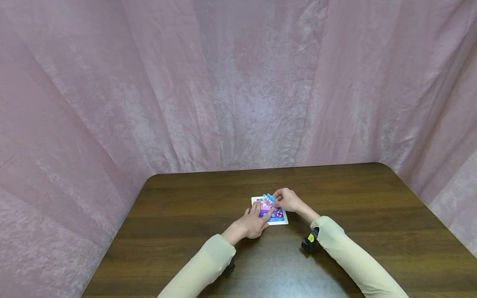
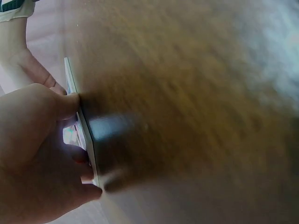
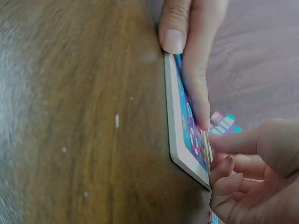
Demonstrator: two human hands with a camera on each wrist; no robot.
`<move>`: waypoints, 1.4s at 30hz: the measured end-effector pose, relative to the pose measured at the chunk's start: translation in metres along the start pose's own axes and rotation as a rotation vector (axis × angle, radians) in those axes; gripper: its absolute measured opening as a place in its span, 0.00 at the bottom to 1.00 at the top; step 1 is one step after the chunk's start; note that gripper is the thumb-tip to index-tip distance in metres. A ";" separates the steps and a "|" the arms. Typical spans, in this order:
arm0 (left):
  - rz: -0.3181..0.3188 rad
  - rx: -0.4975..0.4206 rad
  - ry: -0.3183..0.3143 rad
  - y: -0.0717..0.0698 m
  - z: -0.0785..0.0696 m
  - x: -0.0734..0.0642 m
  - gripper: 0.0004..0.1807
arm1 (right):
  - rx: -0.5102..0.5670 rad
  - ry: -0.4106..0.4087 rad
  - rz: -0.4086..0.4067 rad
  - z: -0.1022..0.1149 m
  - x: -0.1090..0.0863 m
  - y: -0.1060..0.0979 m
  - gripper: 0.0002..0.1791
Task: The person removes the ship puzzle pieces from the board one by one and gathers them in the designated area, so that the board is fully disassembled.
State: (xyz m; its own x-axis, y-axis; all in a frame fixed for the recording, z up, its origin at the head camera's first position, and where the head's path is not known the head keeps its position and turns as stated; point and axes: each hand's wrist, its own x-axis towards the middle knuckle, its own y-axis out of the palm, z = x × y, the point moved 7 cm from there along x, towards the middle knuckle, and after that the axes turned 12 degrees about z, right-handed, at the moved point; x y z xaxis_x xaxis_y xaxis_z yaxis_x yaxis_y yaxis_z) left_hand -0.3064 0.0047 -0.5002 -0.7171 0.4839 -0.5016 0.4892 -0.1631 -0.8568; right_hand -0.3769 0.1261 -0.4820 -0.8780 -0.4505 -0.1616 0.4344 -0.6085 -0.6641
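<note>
A small jigsaw puzzle board (image 1: 285, 219) with a white rim and a purple, pink and blue picture lies on the table. My left hand (image 1: 251, 224) rests across its left and front part with fingers spread, covering some of the picture. In the right wrist view the left thumb (image 3: 174, 41) is at the board's edge. My right hand (image 1: 288, 200) is over the back right corner, where thumb and fingertips pinch a blue-and-white jigsaw piece (image 1: 268, 199). That piece (image 3: 223, 125) stands raised at a tilt above the board, its near end hidden by the fingers.
The brown wooden table (image 1: 186, 215) extends around the board on all sides. Behind it hangs a pink velvet curtain (image 1: 257, 91). A dark wrist camera (image 1: 309, 243) is strapped below the right sleeve, close over the tabletop.
</note>
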 end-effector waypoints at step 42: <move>0.026 -0.046 -0.007 0.005 0.003 -0.005 0.33 | 0.187 0.108 -0.006 -0.038 -0.025 -0.034 0.10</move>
State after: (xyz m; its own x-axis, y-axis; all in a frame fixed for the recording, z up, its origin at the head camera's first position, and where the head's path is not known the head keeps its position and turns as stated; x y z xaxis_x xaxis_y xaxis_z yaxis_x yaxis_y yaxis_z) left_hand -0.3018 -0.0008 -0.5020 -0.7071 0.4737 -0.5250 0.5303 -0.1359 -0.8368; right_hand -0.3770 0.1828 -0.4832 -0.8929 -0.3796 -0.2422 0.4498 -0.7262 -0.5199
